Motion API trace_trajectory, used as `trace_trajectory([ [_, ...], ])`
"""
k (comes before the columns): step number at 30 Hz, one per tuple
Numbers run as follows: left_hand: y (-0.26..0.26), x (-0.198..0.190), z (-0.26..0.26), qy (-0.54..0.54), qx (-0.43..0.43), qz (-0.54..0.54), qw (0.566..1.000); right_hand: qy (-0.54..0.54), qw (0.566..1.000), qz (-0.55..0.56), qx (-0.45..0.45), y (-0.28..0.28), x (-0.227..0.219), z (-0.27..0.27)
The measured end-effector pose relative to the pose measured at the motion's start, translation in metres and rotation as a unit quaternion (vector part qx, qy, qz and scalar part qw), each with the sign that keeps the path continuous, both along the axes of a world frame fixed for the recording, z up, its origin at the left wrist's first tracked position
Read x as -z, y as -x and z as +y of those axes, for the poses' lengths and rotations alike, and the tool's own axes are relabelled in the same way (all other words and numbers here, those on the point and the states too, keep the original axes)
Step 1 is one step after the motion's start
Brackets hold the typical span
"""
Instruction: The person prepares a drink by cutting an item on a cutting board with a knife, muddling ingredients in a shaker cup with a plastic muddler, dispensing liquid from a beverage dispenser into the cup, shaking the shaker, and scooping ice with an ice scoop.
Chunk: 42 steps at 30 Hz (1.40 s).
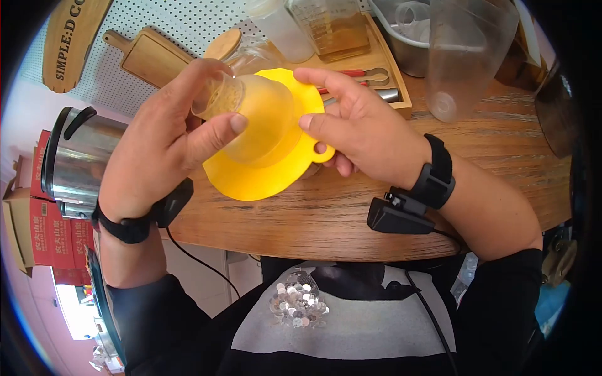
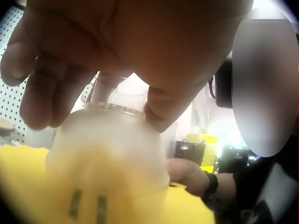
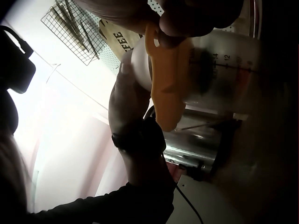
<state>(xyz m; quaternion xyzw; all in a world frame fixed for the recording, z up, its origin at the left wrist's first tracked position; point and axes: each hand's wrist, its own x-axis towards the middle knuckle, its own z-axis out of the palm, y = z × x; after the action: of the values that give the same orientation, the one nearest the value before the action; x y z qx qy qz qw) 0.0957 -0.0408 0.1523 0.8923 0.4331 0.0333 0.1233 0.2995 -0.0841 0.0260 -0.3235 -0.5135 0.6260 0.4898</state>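
My left hand [image 1: 153, 138] grips a frosted plastic shaker top [image 1: 263, 116] round its narrow neck, thumb on one side and fingers on the other. The dome lies over a yellow wavy-edged silicone disc [image 1: 251, 185], which shows through it. A small tab with a hole projects from the disc near my right hand [image 1: 370, 122]. That hand pinches the disc's edge, thumb on the upper face and fingers partly hidden behind. Beyond the disc, in the right wrist view, shows a clear cup [image 3: 217, 70] with printed measuring marks; the head view hides it.
A wooden tray [image 1: 404, 103] at the back holds bottles and red-handled tools. Right of it stands a tall clear pitcher [image 1: 448, 81]. A steel pot [image 1: 81, 166] and red cartons [image 1: 53, 232] are at the left. Cutting boards [image 1: 150, 59] lean against the pegboard.
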Motion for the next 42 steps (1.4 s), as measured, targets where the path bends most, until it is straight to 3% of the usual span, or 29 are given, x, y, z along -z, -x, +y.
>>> trace_trajectory([
  [2,0.005,0.000,0.005,0.079,0.025,-0.048,0.995,0.007,1.000,-0.004,0.003,0.001,-0.001,-0.004],
  [6,0.010,0.001,0.011,0.114,0.056,-0.077,0.989,0.010,1.000,-0.006,0.020,0.003,-0.002,-0.006],
  [8,0.008,0.006,0.012,0.012,0.099,-0.061,0.993,0.012,0.999,-0.018,0.028,0.004,-0.003,-0.006],
  [12,-0.008,0.005,-0.001,-0.045,0.054,-0.015,0.997,0.018,0.999,-0.010,0.027,0.003,-0.003,-0.006],
  [14,-0.009,0.009,-0.002,-0.142,0.064,0.052,0.986,0.020,0.999,-0.010,0.023,0.003,-0.002,-0.006],
  [18,-0.010,0.001,-0.006,-0.098,0.053,0.048,0.993,0.015,1.000,-0.004,0.026,0.004,0.000,-0.006],
  [20,0.000,-0.001,0.006,-0.157,0.208,0.082,0.962,0.009,1.000,-0.005,0.029,0.005,-0.002,-0.007],
  [23,0.007,-0.009,0.024,-0.130,0.278,0.070,0.949,0.016,0.999,-0.015,0.040,0.005,-0.004,-0.008],
  [24,0.007,-0.012,0.022,-0.130,0.279,0.071,0.949,0.012,0.999,-0.014,0.036,0.005,-0.003,-0.007],
  [26,0.005,-0.018,0.016,-0.027,0.165,0.019,0.986,0.009,0.999,-0.013,0.035,0.004,-0.003,-0.008],
  [27,0.003,-0.017,0.012,-0.027,0.166,0.019,0.986,0.007,0.999,-0.015,0.035,0.004,-0.003,-0.008],
  [29,-0.006,-0.012,0.004,-0.009,0.052,0.014,0.998,0.006,0.999,-0.017,0.034,0.004,-0.003,-0.009],
  [33,-0.008,-0.005,0.005,-0.049,0.064,0.097,0.992,0.006,0.999,-0.009,0.036,0.005,-0.002,-0.009],
  [35,-0.006,-0.008,0.008,-0.080,0.144,0.088,0.982,0.001,1.000,-0.005,0.029,0.004,-0.001,-0.008],
  [38,-0.005,-0.009,0.021,-0.040,0.217,0.115,0.969,-0.009,1.000,-0.011,0.028,0.003,0.000,-0.007],
  [42,-0.003,-0.014,0.022,-0.025,0.238,0.136,0.961,-0.007,1.000,0.002,0.024,0.004,0.001,-0.008],
])
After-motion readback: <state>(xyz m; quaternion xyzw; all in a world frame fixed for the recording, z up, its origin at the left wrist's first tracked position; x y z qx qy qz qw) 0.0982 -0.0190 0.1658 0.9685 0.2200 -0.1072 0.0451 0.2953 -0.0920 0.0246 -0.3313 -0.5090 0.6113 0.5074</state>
